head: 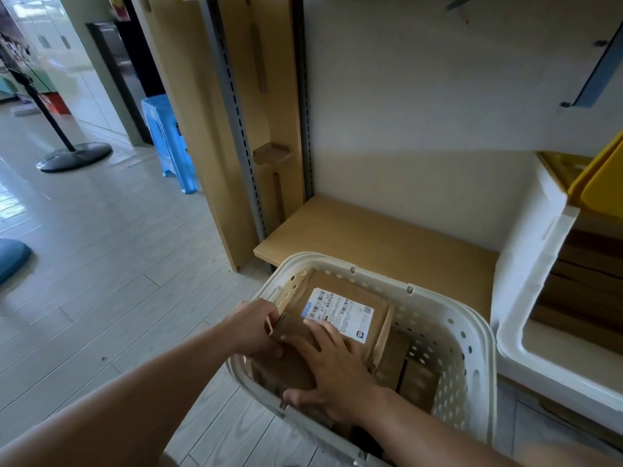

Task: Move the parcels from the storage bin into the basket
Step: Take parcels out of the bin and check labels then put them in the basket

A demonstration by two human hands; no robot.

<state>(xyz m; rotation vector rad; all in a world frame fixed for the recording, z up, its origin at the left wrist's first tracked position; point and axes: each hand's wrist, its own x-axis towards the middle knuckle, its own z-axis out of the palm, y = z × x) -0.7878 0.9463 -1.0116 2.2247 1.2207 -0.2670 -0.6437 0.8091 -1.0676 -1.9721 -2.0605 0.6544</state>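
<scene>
A white perforated basket [448, 318] stands on the floor in front of me. Inside it lies a brown cardboard parcel [340, 298] with a white shipping label on top. My left hand [256, 326] grips the parcel's near left corner, fingers curled over its edge. My right hand [332, 365] lies flat on the parcel's top and near side, fingers spread. More brown parcels [418, 382] lie lower in the basket to the right. The white storage bin [539, 264] stands at the right, with brown parcels [586, 284] stacked inside.
A low wooden shelf [381, 237] runs behind the basket, against a white wall. Yellow bin lids [603, 183] sit above the storage bin. A blue plastic stool [168, 139] and a fan stand base [72, 156] are on the tiled floor at the left.
</scene>
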